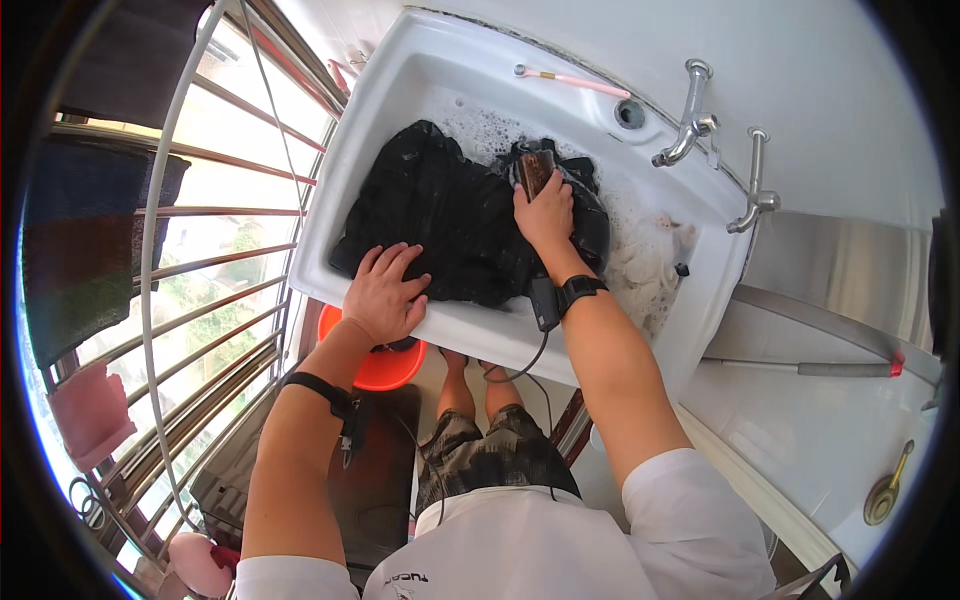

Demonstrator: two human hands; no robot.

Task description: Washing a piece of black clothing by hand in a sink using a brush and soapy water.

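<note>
A wet black garment (pixel 430 215) lies spread in the white sink (pixel 322 240). My right hand (pixel 547 215) is closed round a brown wooden scrub brush (pixel 535 170) on the garment's right part. The brush's underside is hidden, and suds cling to the cloth around it. At the garment's near left edge, my left hand (pixel 385 295) lies with fingers spread on the cloth, its palm over the sink's front rim. Both wrists wear black straps.
Foamy water (pixel 640 260) fills the sink's right side. A pink-handled stick (pixel 570 80) rests on the back ledge beside two metal taps (pixel 690 115). Below the front rim stands an orange basin (pixel 390 368). Barred windows (pixel 215 255) with hanging cloths line the left.
</note>
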